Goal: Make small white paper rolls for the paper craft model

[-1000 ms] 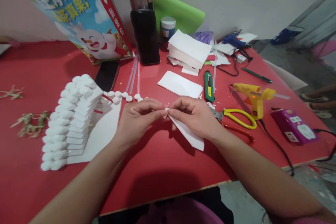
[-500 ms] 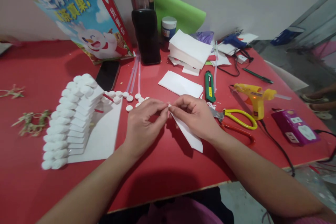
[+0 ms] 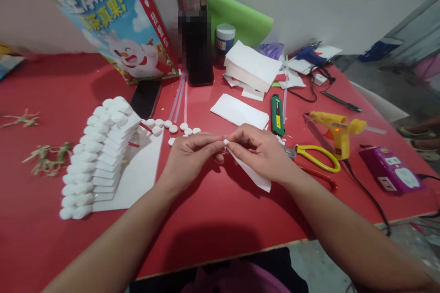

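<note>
Grip: left hand (image 3: pixel 184 162) and right hand (image 3: pixel 268 153), fingertips nearly meeting, thumbs and forefingers pinched narrow on a small white end of a paper strip (image 3: pixel 254 177), whose free length slants down beneath the right hand, above the table. Step in hand, as judged: rolling or tightening that end; the next move calls for light, even fingertip pressure, the coil kept flush and the tail unkinked. Just beyond: flat stack of white strips (image 3: pixel 239 110); small white discs (image 3: pixel 173 128), loosely scattered. To the left: stepped row of folded white pieces with rounded ends (image 3: pixel 85 158), on a white board (image 3: pixel 146 181); knotted straw-coloured figures (image 3: pixel 48 158). To the right: green cutter (image 3: pixel 277 114); pliers, one handle yellow, one red (image 3: pixel 314 148); yellow glue gun (image 3: pixel 340 136), small light lit; purple power block (image 3: pixel 392 171). Rear: phone (image 3: pixel 146 99), printed carton (image 3: pixel 137 52), lidded jar (image 3: pixel 225 39), green sheet (image 3: pixel 249 18). Surface: red table (image 3: pixel 206 238), pale front edge. Room: plain greyish wall (image 3: pixel 309 4) behind; grey floor and a bystander's feet at far right.
</note>
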A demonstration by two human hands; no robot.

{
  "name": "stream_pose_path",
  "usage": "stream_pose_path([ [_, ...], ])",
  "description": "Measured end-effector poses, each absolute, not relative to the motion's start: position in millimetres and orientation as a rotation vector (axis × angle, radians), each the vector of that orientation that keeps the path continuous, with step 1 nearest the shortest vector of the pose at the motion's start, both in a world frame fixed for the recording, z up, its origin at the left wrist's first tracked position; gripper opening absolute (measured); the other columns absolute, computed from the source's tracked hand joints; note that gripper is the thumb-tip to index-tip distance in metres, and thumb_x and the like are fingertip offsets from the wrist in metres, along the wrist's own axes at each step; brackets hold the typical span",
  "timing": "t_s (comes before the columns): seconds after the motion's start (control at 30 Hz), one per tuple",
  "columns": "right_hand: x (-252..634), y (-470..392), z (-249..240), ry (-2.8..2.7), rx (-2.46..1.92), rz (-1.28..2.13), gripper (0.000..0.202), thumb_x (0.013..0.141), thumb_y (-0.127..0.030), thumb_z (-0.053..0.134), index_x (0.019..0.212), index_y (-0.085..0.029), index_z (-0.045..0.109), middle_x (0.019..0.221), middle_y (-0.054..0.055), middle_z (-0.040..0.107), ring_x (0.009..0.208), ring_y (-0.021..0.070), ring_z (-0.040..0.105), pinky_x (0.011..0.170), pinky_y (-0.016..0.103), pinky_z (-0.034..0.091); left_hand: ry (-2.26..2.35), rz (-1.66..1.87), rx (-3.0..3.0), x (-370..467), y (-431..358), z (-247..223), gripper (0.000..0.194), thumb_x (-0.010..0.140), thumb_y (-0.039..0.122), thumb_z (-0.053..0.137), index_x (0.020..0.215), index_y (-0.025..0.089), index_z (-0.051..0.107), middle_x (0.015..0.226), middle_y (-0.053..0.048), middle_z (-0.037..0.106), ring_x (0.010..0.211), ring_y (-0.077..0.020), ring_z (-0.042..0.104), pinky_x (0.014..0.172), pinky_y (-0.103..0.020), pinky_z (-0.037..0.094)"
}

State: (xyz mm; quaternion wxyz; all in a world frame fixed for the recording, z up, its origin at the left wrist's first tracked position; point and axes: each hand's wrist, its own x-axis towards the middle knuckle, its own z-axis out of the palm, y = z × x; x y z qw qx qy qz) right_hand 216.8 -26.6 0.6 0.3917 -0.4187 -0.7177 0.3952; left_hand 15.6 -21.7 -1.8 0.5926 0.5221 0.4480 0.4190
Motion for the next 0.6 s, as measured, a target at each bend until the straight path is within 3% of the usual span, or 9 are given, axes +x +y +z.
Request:
stream_pose_path([
  [0.13,214,-26,-4,-1.82,-1.169,0.961,0.009,0.099,-0.025,0.067,0.092,-0.02,0.07,0.085,0.001,0.075,0.075,0.0131,0.066,0.067,0.027,0.047,1.107,0.975,1.291,17,-22,0,0.016,0.088,0.027,0.079,0.075,0.019,0.082,0.069,-0.004,0.07,0.066,-0.016,0.065,0.059,-0.027,0.057],
  [0.33,209,-27,-6,-1.573,-1.231,1.22,0.019,0.097,-0.038,0.07,0.089,-0.021,0.066,0.08,0.001,0.075,0.066,0.0142,0.067,0.062,0.029,0.049,1.14,1.059,1.272,17,-22,-2,0.008,0.082,0.027,0.085,0.08,0.02,0.083,0.078,-0.004,0.075,0.071,-0.0174,0.071,0.066,-0.029,0.061],
  [0.6,206,-32,-5,-1.81,-1.26,0.803,0.012,0.092,-0.023,0.067,0.081,-0.022,0.061,0.075,0.0,0.071,0.07,0.0154,0.062,0.066,0.029,0.044,1.072,1.007,1.255,18,-24,-3,0.01,0.083,0.027,0.082,0.08,0.018,0.079,0.076,-0.004,0.077,0.072,-0.0197,0.074,0.071,-0.033,0.064],
])
